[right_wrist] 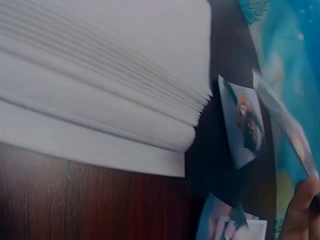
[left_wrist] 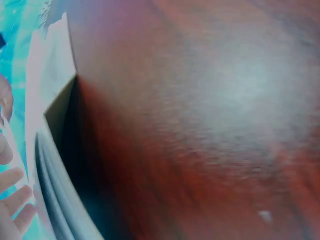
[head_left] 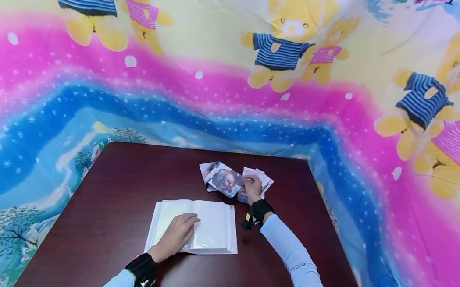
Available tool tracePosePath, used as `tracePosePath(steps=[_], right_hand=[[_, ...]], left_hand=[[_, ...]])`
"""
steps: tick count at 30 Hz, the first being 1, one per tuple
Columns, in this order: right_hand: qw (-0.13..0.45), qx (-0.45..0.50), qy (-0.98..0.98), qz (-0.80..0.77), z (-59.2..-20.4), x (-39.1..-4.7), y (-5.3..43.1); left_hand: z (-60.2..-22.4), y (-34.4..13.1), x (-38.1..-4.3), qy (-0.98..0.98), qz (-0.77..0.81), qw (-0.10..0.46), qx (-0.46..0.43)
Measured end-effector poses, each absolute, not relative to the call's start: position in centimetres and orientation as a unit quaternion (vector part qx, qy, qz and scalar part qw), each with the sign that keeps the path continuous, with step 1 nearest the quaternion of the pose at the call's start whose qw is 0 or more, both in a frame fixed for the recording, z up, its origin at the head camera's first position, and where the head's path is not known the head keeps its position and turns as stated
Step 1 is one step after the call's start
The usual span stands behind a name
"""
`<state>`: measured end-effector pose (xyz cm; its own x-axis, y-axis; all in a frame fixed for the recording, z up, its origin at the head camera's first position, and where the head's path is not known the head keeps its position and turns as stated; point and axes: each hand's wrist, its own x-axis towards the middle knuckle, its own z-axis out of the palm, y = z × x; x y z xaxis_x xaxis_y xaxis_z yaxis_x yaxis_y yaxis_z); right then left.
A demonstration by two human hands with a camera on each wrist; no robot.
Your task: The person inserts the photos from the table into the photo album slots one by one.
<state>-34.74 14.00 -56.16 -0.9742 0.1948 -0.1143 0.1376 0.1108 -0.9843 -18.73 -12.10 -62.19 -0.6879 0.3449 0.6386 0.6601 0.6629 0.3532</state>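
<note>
An open photo album (head_left: 213, 230) with white, blank-looking pages lies on the dark table. My left hand (head_left: 176, 234) rests across its left page near the middle fold, fingers loosely extended; in the left wrist view the fingers (left_wrist: 17, 200) show at the left edge. Beyond the album, my right hand (head_left: 253, 186) pinches a photo (head_left: 225, 180) by its right edge. From the right wrist, that photo (right_wrist: 287, 120) appears raised and seen almost edge-on, thumb against it. Other loose photos (head_left: 208, 170) lie to the left, and more prints (head_left: 265, 180) lie partly under the right hand.
The dark red-brown table (head_left: 125, 172) has rounded corners. Patterned cloth (head_left: 216, 103) with bears hangs around its back and sides. Near the album's right edge, a small black device (head_left: 247, 222) projects from the right wrist strap (head_left: 261, 209).
</note>
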Motion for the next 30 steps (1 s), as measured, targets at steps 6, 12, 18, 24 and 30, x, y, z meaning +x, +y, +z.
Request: tracePosePath(steps=[6, 12, 18, 24, 30], right_hand=[[-0.06, 0.018, -0.736, 0.674, -55.6, -34.4, 16.0], [-0.132, 0.178, -0.779, 0.586, -55.0, -33.7, 16.9], [-0.183, 0.298, -0.779, 0.52, -54.5, -32.7, 16.1], [-0.217, 0.348, -0.77, 0.488, -54.1, -32.0, 14.4], [-0.221, 0.289, -0.785, 0.501, -54.7, -31.7, 14.6]], left_hand=[[-60.5, -12.5, -19.3, -0.874, -0.397, 0.213, -0.186], [-58.7, -12.1, -20.1, -0.857, -0.473, 0.171, -0.11], [-57.9, -10.9, -20.3, -0.817, -0.546, 0.081, -0.169], [-58.3, -10.4, -20.0, -0.799, -0.528, 0.076, -0.277], [-58.2, -10.7, -19.9, -0.814, -0.533, 0.06, -0.225]])
